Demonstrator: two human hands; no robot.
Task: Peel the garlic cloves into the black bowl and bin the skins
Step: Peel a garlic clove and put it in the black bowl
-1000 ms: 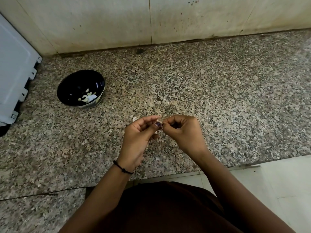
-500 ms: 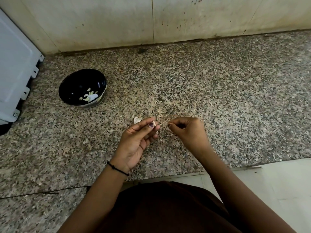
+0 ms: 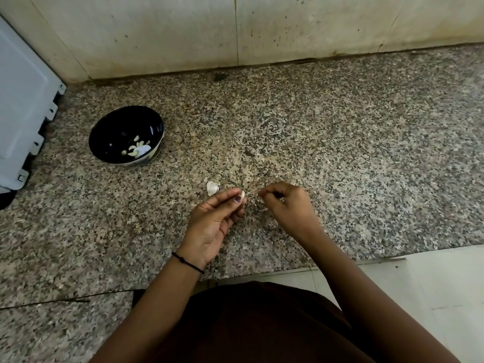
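My left hand (image 3: 214, 221) pinches a small pale garlic clove (image 3: 242, 193) between thumb and fingertips, just above the granite counter (image 3: 340, 153). A short gap to the right, my right hand (image 3: 285, 208) has its fingers curled and pinches a thin strip of skin (image 3: 259, 197). Thin skin bits (image 3: 262, 208) lie on the counter between the hands. An unpeeled white garlic piece (image 3: 212, 188) lies on the counter just beyond my left fingertips. The black bowl (image 3: 115, 132) stands at the far left with several peeled cloves (image 3: 136, 149) inside.
A pale blue plastic lid or panel (image 3: 23, 113) leans at the left edge beside the bowl. The tiled wall (image 3: 235, 30) rises behind the counter. The counter's front edge (image 3: 262, 271) runs just before my body, with white floor tiles at lower right.
My hands have drawn apart from the joined position a second ago. The clove stays in my left fingers, and the white garlic piece on the counter has come into view.
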